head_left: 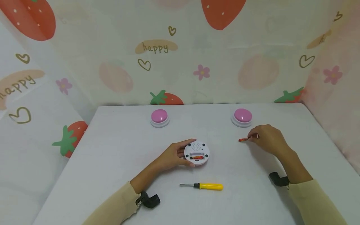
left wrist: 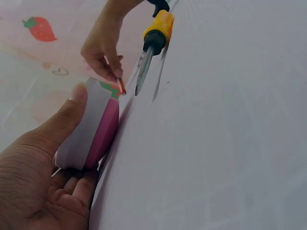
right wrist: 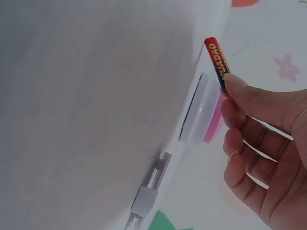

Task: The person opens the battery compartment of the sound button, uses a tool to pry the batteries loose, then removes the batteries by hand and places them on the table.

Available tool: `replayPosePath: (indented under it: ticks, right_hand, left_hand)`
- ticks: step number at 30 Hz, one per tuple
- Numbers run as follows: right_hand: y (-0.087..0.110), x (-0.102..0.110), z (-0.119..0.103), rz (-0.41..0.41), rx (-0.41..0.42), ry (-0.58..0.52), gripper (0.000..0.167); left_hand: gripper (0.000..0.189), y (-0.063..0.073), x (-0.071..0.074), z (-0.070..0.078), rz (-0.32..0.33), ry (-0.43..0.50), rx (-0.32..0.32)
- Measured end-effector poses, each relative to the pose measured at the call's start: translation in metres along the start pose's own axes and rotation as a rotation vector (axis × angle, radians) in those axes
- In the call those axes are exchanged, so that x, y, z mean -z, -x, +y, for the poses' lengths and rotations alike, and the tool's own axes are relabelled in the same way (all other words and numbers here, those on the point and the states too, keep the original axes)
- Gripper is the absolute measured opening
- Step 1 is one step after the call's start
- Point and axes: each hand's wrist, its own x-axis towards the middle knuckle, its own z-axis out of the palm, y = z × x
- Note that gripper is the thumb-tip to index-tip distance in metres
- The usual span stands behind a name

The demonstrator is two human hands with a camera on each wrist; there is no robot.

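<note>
My left hand (head_left: 175,155) grips a round white push button (head_left: 201,149) turned underside up, thumb and fingers on its rim. Its speaker holes and open battery compartment face up, and one red battery (head_left: 196,157) lies inside. The button's pink dome (left wrist: 104,132) faces down toward the table in the left wrist view. Farther right, my right hand (head_left: 267,139) pinches a second red and black battery (right wrist: 217,62) between thumb and index finger, apart from the button. In front of the button lies a screwdriver (head_left: 209,186) with a yellow handle, its blade pointing left.
Two more pink push buttons, a left one (head_left: 159,117) and a right one (head_left: 242,117), stand dome up near the back edge of the white table (head_left: 112,134). A small pale piece (right wrist: 145,201) lies on the table in the right wrist view; its kind is unclear.
</note>
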Motion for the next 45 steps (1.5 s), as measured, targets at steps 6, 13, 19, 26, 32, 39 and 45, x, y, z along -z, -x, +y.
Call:
replayPosePath:
  ticks: [6, 13, 19, 26, 32, 39, 45]
  right_hand:
    - [0.0012, 0.0011, 0.0036, -0.017, -0.023, -0.013, 0.009]
    - [0.0008, 0.0011, 0.0054, -0.049, -0.035, -0.045, 0.009]
    - [-0.0002, 0.0002, 0.0067, -0.081, -0.039, -0.061, 0.010]
    - [-0.0006, -0.0005, 0.0079, -0.119, -0.043, -0.081, 0.011]
    - [-0.0006, -0.0007, 0.0078, -0.151, -0.043, -0.088, 0.010]
    - [-0.0006, -0.0019, 0.0080, -0.152, -0.041, -0.078, 0.010]
    - [-0.0004, -0.0022, 0.0085, -0.148, -0.042, -0.052, 0.011]
  left_hand:
    - [0.092, 0.0000, -0.0001, -0.0004, -0.013, 0.006, 0.002]
    - [0.091, 0.0008, 0.0003, -0.0015, -0.007, -0.014, 0.009]
    - [0.091, 0.0013, -0.0002, -0.0011, -0.008, 0.004, 0.007]
    - [0.092, 0.0020, 0.0001, -0.0003, -0.004, 0.000, -0.004]
    - [0.092, 0.0027, -0.0005, -0.0005, -0.010, 0.019, -0.004]
    - [0.092, 0.0012, 0.0004, -0.0004, -0.013, 0.013, -0.011]
    - [0.092, -0.0001, 0.0018, 0.0003, -0.016, -0.003, -0.018]
